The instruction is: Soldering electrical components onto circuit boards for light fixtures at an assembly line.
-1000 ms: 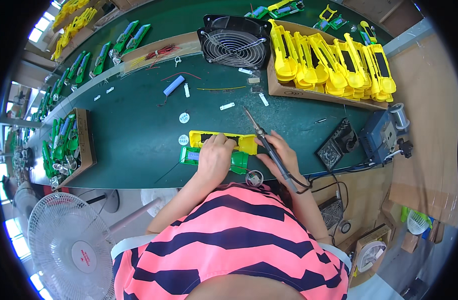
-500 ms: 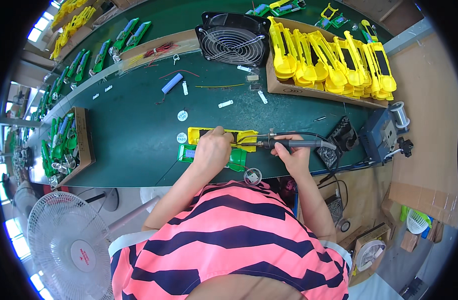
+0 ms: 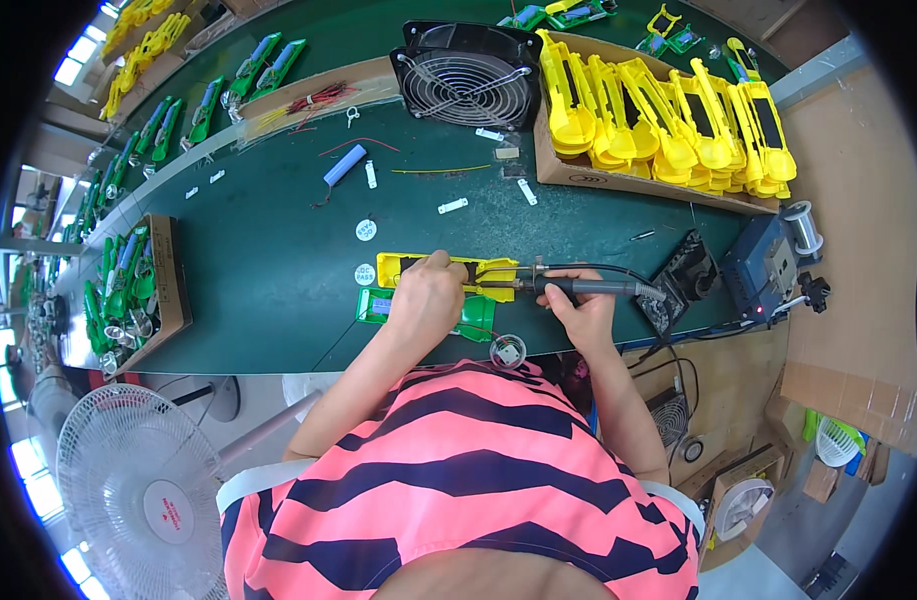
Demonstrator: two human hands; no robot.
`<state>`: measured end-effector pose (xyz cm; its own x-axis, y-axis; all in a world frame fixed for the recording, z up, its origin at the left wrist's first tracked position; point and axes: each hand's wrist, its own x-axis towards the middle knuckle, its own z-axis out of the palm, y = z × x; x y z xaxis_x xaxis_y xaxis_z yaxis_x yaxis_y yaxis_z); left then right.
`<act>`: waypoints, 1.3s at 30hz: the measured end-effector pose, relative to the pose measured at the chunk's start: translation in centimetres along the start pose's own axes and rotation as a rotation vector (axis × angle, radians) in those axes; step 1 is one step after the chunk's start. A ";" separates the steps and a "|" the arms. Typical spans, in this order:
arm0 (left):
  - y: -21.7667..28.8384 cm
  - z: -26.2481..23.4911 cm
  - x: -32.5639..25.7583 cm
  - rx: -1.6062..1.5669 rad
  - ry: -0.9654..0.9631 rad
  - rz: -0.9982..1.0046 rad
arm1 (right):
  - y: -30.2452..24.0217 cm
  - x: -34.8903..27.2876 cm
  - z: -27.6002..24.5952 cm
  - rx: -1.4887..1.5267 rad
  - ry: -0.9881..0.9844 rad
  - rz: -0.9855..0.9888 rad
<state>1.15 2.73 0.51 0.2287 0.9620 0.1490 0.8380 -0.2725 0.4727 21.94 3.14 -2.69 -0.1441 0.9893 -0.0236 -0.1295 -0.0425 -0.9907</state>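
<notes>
A yellow plastic housing (image 3: 388, 268) with a dark inner strip lies crosswise on the bench in front of me. My left hand (image 3: 424, 298) is closed over its middle, gripping it; the fingertips are partly hidden. My right hand (image 3: 580, 308) grips the dark handle of a soldering iron (image 3: 596, 287), with a thin metal tube and cable along its top. The iron's tip reaches inside the housing's right end, close to my left fingers. Just nearer to me lies a green plastic housing (image 3: 475, 318), wired to a clear round lamp cup (image 3: 507, 350) at the bench edge.
A carton of yellow housings (image 3: 658, 187) stands at back right, beside a black fan (image 3: 466, 88). Right are an iron stand (image 3: 680, 285) and a blue soldering station (image 3: 758, 270). A carton of green units (image 3: 170, 275) sits left. A blue cylindrical cell (image 3: 345, 165) lies behind the housing.
The soldering iron and my right hand have shifted very slightly to the left. My left hand stays on the yellow housing.
</notes>
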 end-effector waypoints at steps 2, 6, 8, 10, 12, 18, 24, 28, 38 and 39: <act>0.0 0.0 0.0 0.012 -0.005 -0.004 | 0.0 -0.1 -0.1 -0.002 -0.010 0.016; 0.0 -0.1 0.0 0.016 -0.008 0.002 | -0.8 -1.1 -0.1 0.029 0.068 -0.109; 0.0 0.0 0.1 0.019 -0.014 0.006 | -1.3 -1.8 0.1 0.004 0.057 -0.225; -0.1 0.0 0.1 0.035 -0.022 -0.001 | -2.1 -2.8 0.8 -0.124 0.048 -0.217; -0.1 0.0 0.1 0.033 -0.024 -0.001 | -2.5 -3.2 1.6 -0.326 -0.029 -0.189; 0.1 -0.1 0.1 0.044 -0.024 0.014 | -1.5 -2.1 4.1 -0.606 -0.313 -0.213; -0.2 -0.2 -0.2 0.041 -0.046 -0.011 | -1.1 -2.2 5.0 -0.626 -0.287 -0.257; 0.3 -0.1 0.2 0.086 -0.076 0.011 | -0.9 -2.3 4.5 -0.547 -0.258 -0.157; -1.0 -6.4 -2.3 0.017 -0.077 0.150 | -1.7 -0.9 3.8 -0.525 -0.328 -0.240; -0.8 -6.1 -2.9 0.084 -0.060 0.181 | -2.2 -0.5 3.7 -0.556 -0.308 -0.238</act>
<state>-3.20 0.05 4.97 0.4066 0.8974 0.1714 0.8183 -0.4412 0.3685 18.69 2.21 0.04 -0.4574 0.8745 0.1614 0.3198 0.3311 -0.8877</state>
